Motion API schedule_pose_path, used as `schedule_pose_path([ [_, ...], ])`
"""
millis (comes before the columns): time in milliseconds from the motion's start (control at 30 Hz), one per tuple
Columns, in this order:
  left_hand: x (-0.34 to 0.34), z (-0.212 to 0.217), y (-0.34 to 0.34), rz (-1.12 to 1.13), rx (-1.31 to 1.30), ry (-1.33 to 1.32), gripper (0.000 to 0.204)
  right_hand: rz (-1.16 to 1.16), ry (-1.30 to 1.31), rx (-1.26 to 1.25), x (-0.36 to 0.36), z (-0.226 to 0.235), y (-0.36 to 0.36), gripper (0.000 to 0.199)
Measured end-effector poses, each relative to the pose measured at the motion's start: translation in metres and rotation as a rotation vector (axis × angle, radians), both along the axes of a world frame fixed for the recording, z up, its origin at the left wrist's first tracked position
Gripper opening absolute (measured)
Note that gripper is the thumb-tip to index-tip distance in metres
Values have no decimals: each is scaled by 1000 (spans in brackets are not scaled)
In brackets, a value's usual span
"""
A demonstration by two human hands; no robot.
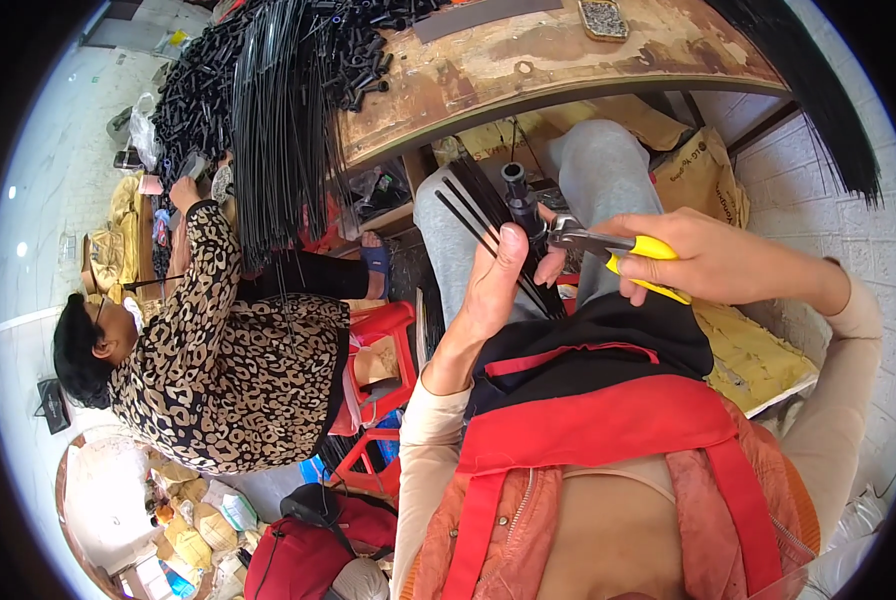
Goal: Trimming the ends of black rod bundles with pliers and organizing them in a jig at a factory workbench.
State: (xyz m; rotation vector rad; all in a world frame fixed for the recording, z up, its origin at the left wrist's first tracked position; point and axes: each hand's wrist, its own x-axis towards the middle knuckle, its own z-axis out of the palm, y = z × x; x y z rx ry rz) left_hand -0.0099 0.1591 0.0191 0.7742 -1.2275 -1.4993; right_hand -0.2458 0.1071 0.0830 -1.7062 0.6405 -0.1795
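Above my lap, my left hand is closed around a black tubular part with an open round upper end. Several thin black rods run slantwise behind that hand; whether its fingers grip them too is hidden. My right hand is wrapped round the yellow handles of a pair of pliers. The metal jaws point left and lie against or right beside the tubular part; I cannot tell if they bite on it.
On the worn wooden table ahead lie a heap of black tubular parts, a hanging bundle of black rods and a small tin. More rods overhang at right. A co-worker sits left, near a red stool.
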Motion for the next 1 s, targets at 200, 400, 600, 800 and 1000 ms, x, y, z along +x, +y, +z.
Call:
schedule_pose_path([
  [200, 3, 7, 1, 91, -47, -56, 56, 111, 455, 48, 18, 62, -19, 37],
  [400, 5, 6, -1, 55, -56, 71, 60, 100, 331, -2, 15, 31, -14, 37],
  [600, -9, 0, -13, -75, -50, 50, 64, 85, 456, -56, -1, 62, -17, 34],
  [800, -8, -8, -38, 11, 32, 120, 45, 57, 307, -261, 6, 37, -42, 31],
  [1000, 42, 3, -73, 540, 102, 82, 47, -241, 124, -62, 12, -21, -99, 36],
])
